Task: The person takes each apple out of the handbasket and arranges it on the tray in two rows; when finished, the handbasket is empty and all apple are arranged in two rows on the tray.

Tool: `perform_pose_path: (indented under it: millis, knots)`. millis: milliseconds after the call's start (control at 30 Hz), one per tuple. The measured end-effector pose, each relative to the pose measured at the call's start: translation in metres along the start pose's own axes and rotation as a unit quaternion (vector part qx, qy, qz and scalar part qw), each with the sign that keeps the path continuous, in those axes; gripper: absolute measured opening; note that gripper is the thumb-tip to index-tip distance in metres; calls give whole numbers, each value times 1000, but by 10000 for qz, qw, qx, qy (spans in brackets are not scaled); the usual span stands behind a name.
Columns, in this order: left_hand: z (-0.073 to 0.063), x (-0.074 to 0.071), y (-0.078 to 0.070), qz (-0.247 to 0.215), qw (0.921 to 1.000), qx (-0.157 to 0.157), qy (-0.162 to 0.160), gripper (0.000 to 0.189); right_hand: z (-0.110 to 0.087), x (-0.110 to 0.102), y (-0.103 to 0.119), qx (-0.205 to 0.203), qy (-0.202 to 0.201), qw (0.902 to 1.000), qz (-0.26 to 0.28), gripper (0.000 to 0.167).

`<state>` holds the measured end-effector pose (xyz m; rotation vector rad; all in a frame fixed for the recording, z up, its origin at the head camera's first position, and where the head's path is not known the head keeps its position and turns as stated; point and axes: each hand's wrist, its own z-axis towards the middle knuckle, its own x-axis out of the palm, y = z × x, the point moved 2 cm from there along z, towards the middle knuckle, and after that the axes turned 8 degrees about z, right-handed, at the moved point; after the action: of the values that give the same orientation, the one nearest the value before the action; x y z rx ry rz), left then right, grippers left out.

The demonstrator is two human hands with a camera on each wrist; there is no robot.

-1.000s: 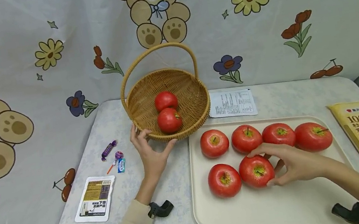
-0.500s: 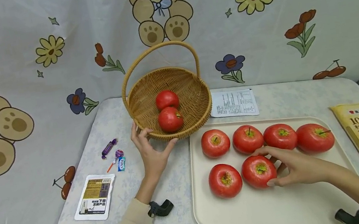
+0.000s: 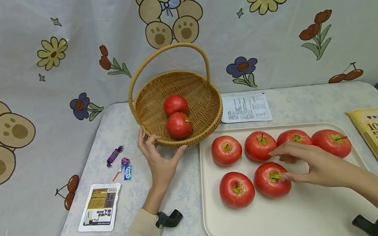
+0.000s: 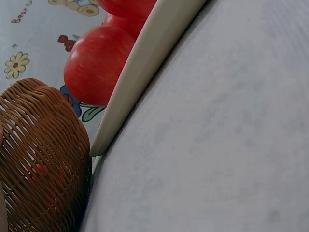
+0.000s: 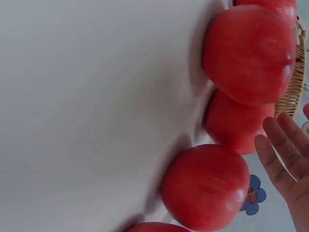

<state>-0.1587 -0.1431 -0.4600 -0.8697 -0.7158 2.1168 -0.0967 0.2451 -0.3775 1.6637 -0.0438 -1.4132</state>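
Left hand [image 3: 159, 166] is gripping the rim of the basket [image 3: 200, 95]. Right hand [image 3: 312, 162], fingers parted, holding nothing, is hovering by the near right apple [image 3: 271, 185]; contact unclear. Count: two apples [image 3: 179, 125] already lying inside, six still sitting on the tray [image 3: 258, 226].

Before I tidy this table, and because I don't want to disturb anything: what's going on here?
A person is handling red apples and a basket. The left hand holds the near rim of the wicker basket, where two apples lie. The right hand is open over the pale tray and appears to hold nothing. Six more apples sit on that tray, four in the far row and two nearer.
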Motion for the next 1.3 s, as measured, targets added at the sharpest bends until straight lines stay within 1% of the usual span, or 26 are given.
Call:
perform_pose_path:
  millis: [67, 167, 333, 467, 567, 700, 767, 833, 933, 1033, 1133, 1233, 1300]
  knots:
    - [0, 0, 1, 12, 10000, -21, 6, 74, 5, -4, 3, -123, -84, 9997, -171, 54]
    - [0, -2, 2, 67, 10000, -63, 10, 74, 18, -7, 8, -275, -45, 9992, -272, 56]
    - [-3, -4, 5, 125, 9998, -152, -11, 74, 52, -8, 18, -452, 114, 9989, -6, 58]
    - [-9, -4, 5, 136, 9997, -184, 93, 74, 81, -5, 28, -599, 226, 9977, 214, 59]
    - [-13, -4, 5, 124, 9997, -180, 99, 74, 108, -1, 38, -857, 276, 9952, 372, 58]
    - [-11, -5, 5, 55, 9999, -132, 29, 73, 153, 2, 50, -1281, 316, 9900, 508, 56]
    - [-8, -5, 5, 25, 9999, -97, 6, 73, 175, 5, 53, -1447, 362, 9877, 462, 55]
    - [-6, -4, 5, 7, 10000, -89, -13, 72, 196, 10, 54, -1512, 476, 9868, 335, 55]
    - [-4, -4, 4, 3, 9999, -78, -77, 73, 223, 18, 53, -1457, 776, 9861, 192, 58]
    - [-2, -3, -2, -3, 10000, -30, -91, 73, 245, 25, 49, -1221, 1067, 9866, 164, 60]
    - [2, -5, -15, -56, 9999, 52, -72, 72, 260, 31, 46, -989, 1257, 9871, 70, 59]
    - [5, -9, -29, -101, 9999, 118, -74, 69, 271, 36, 45, -851, 1404, 9864, -35, 58]
    - [7, -10, -34, -105, 9998, 147, -87, 68, 275, 39, 44, -756, 1480, 9860, -109, 59]
